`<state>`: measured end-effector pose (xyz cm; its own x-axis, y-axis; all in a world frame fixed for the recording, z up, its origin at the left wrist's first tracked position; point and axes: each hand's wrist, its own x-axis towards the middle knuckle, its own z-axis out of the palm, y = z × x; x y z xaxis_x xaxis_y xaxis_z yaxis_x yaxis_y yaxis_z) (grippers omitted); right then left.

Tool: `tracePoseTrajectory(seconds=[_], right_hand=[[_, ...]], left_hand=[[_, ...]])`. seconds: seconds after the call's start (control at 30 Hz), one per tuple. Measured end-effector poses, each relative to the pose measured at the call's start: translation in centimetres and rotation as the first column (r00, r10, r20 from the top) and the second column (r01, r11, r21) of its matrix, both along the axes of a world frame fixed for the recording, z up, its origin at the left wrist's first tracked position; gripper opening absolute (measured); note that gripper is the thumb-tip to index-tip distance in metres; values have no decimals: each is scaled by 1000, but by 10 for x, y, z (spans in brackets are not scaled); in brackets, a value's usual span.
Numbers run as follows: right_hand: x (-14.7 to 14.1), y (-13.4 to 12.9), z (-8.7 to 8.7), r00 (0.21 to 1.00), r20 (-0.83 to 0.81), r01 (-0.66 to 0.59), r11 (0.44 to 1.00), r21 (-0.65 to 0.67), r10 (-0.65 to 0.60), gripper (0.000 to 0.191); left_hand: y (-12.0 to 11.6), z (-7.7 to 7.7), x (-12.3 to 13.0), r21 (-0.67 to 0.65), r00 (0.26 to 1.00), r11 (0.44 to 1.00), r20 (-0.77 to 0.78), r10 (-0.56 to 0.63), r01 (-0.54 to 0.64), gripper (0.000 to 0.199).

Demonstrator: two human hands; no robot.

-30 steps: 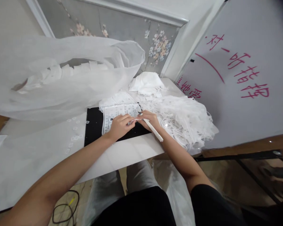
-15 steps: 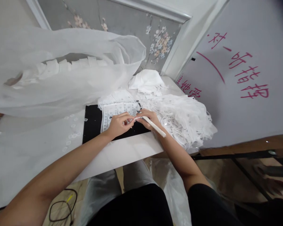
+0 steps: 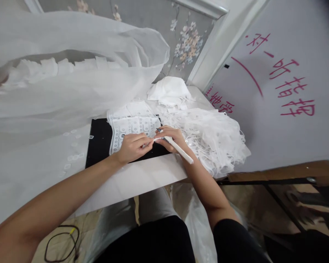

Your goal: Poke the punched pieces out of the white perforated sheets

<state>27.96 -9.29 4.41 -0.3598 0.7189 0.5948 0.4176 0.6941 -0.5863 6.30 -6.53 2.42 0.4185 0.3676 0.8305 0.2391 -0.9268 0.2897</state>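
Note:
My left hand (image 3: 133,148) is closed in a pinch at the edge of a black board (image 3: 98,140). Between its fingertips is a small white piece (image 3: 157,138), whose kind I cannot make out; it reaches across to my right fingers. My right hand (image 3: 173,138) is closed around a slim white stick (image 3: 182,151) that slants down over the wrist. A dark tip pokes out by the right index finger. White sheets printed with rows of grey shapes (image 3: 134,125) lie on the board just beyond both hands.
A heap of thin white fabric pieces with loose strings (image 3: 216,137) lies right of my hands, a folded white cloth stack (image 3: 168,91) behind it. Large sheer white material (image 3: 98,84) spreads at left. A whiteboard with red writing (image 3: 252,120) stands at right. A black cable (image 3: 61,244) lies on the floor.
The view has shifted slightly. My left hand has drawn a little away from the right, and more of the small white piece shows between them. The stick stays in my right hand.

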Motion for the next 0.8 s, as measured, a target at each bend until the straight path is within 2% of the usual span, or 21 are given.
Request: tracePoseTrajectory(seconds=[0.13, 0.4, 0.63, 0.8], right_hand=[[1, 3, -2, 1000, 4, -5, 999, 46, 5, 9], [1, 8, -8, 1000, -15, 8, 993, 115, -6, 11], [0, 10, -12, 999, -30, 42, 987, 154, -37, 11], [-1, 9, -12, 998, -29, 60, 985, 164, -56, 6]], left_hand=[[0, -1, 0, -13, 1000, 1000, -10, -1, 0, 7], [0, -1, 1, -117, 998, 992, 49, -35, 40, 3], [-2, 0, 3, -145, 999, 989, 3, 43, -43, 7], [-3, 0, 4, -99, 994, 990, -22, 103, -105, 7]])
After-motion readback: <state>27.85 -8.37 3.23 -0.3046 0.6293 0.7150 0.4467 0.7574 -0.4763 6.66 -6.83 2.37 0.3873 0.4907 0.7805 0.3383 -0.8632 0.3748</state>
